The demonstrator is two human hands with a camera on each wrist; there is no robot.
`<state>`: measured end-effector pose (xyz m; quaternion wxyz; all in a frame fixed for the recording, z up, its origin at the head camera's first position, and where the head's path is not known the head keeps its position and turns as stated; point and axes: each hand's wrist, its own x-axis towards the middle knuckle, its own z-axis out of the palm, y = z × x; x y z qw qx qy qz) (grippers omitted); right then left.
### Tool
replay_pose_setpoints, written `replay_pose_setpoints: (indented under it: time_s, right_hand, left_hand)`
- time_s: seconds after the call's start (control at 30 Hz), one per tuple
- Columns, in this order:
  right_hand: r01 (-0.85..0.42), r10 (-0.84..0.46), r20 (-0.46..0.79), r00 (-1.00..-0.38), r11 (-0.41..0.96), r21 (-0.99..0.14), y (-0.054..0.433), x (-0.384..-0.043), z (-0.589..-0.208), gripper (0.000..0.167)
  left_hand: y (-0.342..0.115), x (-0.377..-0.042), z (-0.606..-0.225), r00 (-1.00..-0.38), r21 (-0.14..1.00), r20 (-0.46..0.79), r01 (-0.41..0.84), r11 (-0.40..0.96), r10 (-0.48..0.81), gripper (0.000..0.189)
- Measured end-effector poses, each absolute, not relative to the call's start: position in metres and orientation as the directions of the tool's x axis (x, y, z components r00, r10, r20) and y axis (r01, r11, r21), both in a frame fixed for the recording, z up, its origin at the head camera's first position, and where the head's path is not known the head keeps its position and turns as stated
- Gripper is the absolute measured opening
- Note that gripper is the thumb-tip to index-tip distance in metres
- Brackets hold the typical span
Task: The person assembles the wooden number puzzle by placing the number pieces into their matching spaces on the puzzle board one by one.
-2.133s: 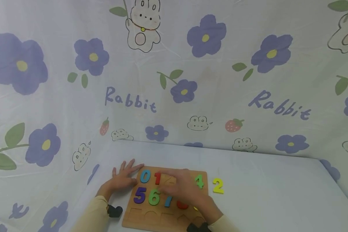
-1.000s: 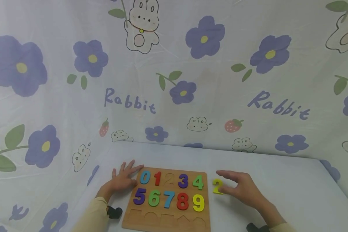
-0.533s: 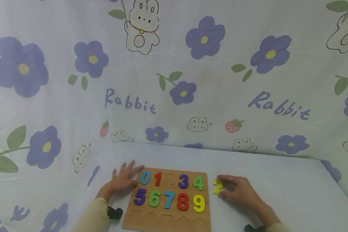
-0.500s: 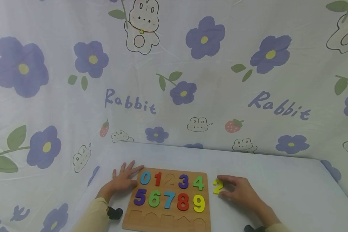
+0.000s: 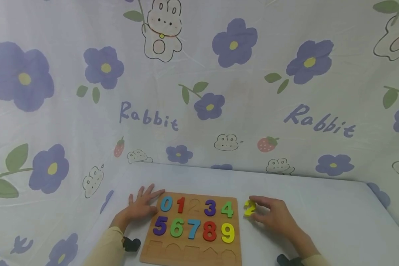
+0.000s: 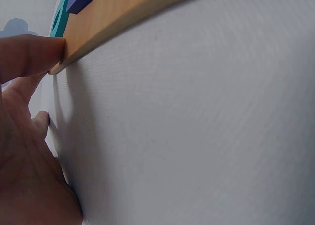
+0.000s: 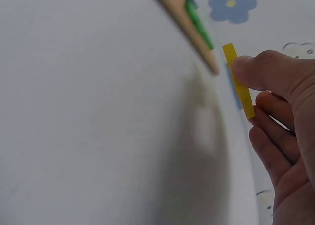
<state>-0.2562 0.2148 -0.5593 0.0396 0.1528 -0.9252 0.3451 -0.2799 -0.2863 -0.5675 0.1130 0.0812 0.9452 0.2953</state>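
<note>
A wooden number puzzle board (image 5: 189,252) lies on the white table, with coloured digits in its slots and a bare 2-shaped recess (image 5: 194,206) in the top row. Right of the board, my right hand (image 5: 276,218) pinches the yellow number 2 (image 5: 250,208) between thumb and fingers. In the right wrist view the yellow number 2 (image 7: 239,82) shows edge-on, raised above the table. My left hand (image 5: 141,205) has its fingers spread and touches the board's left edge; its thumb (image 6: 34,55) meets that edge in the left wrist view.
The white table (image 5: 336,221) stretches off to the right. A cloth (image 5: 199,74) printed with flowers and rabbits hangs behind and to the left. Along the board's lower row are several unfilled shape recesses (image 5: 183,251).
My right hand has gone from above the board to the yellow 2 on its right, taken hold of it and lifted it slightly. The left hand has stayed at the board's edge.
</note>
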Motion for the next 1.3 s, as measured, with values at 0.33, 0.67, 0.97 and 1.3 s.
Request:
replay_pose_setpoints:
  time_s: [0.33, 0.67, 0.97, 1.3]
  right_hand:
    - [-0.424, -0.302, 0.298, -0.906, 0.682, -0.596, 0.172, -0.258, -0.514, 0.057]
    - [-0.491, -0.364, 0.332, -0.87, 0.58, -0.65, 0.115, -0.263, -0.494, 0.055]
    - [-0.49, -0.4, 0.306, -0.864, 0.523, -0.698, 0.072, -0.272, -0.506, 0.053]
    - [-0.451, -0.447, 0.21, -0.869, 0.546, -0.706, 0.05, -0.279, -0.536, 0.053]
  left_hand:
    - [-0.286, -0.278, -0.563, -0.961, 0.589, -0.161, 0.091, 0.803, 0.227, 0.076]
    - [-0.289, -0.283, -0.571, -0.962, 0.598, -0.142, 0.104, 0.794, 0.233, 0.075]
    - [-0.287, -0.281, -0.568, -0.962, 0.596, -0.155, 0.091, 0.798, 0.225, 0.076]
    - [-0.285, -0.278, -0.564, -0.962, 0.556, -0.172, 0.083, 0.827, 0.212, 0.076]
